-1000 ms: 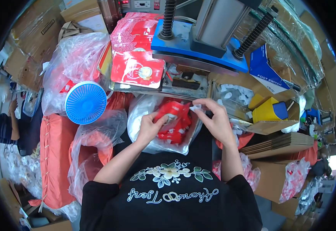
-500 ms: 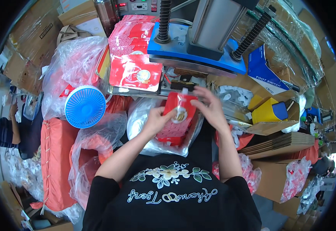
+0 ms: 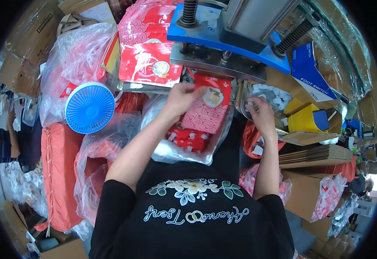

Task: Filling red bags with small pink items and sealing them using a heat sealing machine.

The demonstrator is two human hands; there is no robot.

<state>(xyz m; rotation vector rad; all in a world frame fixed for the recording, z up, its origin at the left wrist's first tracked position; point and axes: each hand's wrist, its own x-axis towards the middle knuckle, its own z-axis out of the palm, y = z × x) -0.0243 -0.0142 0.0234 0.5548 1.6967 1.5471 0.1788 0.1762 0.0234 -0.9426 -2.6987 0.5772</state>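
Note:
A red pouch (image 3: 206,113) with a pink wave pattern and a round pale picture is pinched at its left edge by my left hand (image 3: 182,98). Its top reaches the metal bed under the press. My right hand (image 3: 262,115) is off the pouch, fingers curled together at the left rim of a clear tray (image 3: 279,121). Small white plastic pieces (image 3: 279,100) lie in that tray. Whatever may be between those fingertips is too small to name. Under the held pouch, a plastic-lined box (image 3: 205,156) contains more red pouches (image 3: 188,140).
A press with a blue plate (image 3: 236,36) stands ahead. Flat red pouches (image 3: 147,64) lie to its left. A blue fan (image 3: 90,108) and plastic bags (image 3: 78,56) are at my left. At right are a yellow holder (image 3: 305,121) and stacked cardboard (image 3: 318,156).
My right hand has left the pouch and moved right to the tray. My left hand still holds the pouch, now farther up near the press. The whole view has shifted slightly.

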